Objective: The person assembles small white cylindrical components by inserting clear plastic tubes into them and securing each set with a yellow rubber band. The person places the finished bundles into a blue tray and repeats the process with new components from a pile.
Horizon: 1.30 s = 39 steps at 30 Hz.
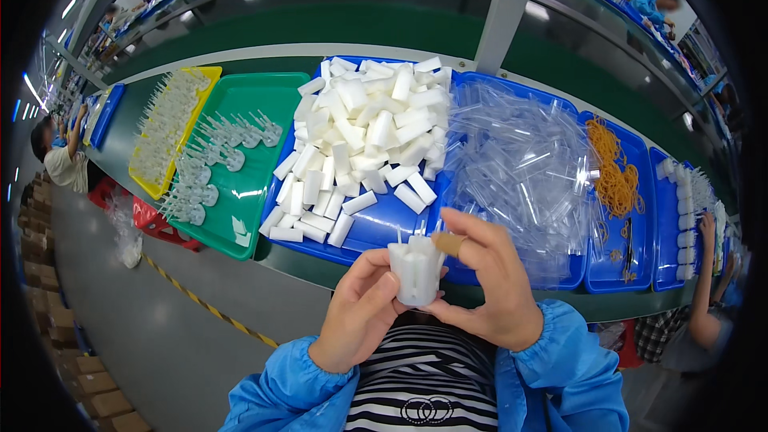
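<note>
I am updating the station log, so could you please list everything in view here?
white foam blocks: a large heap, white, in the middle blue tray
bundle of white blocks: one, white, held in both hands
clear plastic pieces: a heap, transparent, in the next blue tray to the right
rubber bands: a pile, orange, in a blue tray further right
clear pronged parts: many, clear, on the green tray
yellow tray: one, holding more clear parts, far left
co-workers: several, at the edges
left hand: grip on the bundle's left side
right hand: fingers on the bundle's right and top
</note>
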### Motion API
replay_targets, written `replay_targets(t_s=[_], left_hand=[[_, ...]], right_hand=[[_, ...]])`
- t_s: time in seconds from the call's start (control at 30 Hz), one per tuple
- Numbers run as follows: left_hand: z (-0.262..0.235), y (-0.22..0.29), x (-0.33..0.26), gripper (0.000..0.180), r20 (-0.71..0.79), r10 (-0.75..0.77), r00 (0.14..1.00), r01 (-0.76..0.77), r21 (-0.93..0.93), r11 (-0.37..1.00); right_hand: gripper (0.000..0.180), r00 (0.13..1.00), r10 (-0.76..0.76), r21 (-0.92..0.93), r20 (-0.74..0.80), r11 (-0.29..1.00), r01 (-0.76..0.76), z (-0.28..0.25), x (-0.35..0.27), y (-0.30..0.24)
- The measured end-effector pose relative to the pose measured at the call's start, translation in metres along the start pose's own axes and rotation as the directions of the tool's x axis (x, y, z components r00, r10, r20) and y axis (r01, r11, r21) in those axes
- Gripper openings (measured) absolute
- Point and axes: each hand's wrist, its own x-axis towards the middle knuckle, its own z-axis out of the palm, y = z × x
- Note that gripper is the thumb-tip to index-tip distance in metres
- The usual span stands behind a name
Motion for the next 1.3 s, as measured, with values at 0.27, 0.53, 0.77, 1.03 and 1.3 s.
replay_targets(t_s=[0.27,0.53,0.77,1.03,1.3], left_hand=[[0.004,-0.016,0.006,0.044,-0.011,0.029,1.0,-0.029,0.032,0.999],[0.009,-0.024,0.006,0.041,-0.058,0.029,0.998,-0.026,0.052,0.998],[0.01,-0.028,0.008,0.04,-0.041,0.053,0.998,-0.048,0.118,0.992],[0.013,-0.028,0.013,0.036,0.077,0.233,0.969,-0.243,0.428,0.87],[0.02,-0.017,0.007,0.045,0.316,0.399,0.861,-0.437,0.861,0.261]], right_hand=[[0.062,0.999,0.041,-0.132,0.026,0.991,-0.038,-0.014,-0.011,0.004],[0.054,1.0,0.014,-0.138,-0.009,0.99,-0.015,-0.022,-0.016,0.009],[0.053,0.999,-0.007,-0.181,-0.049,0.984,-0.002,-0.022,-0.024,0.012],[0.049,0.997,0.062,0.092,0.039,0.994,-0.065,-0.033,-0.026,0.016],[0.029,0.984,0.068,0.053,0.162,0.996,-0.078,-0.039,-0.017,0.023]])
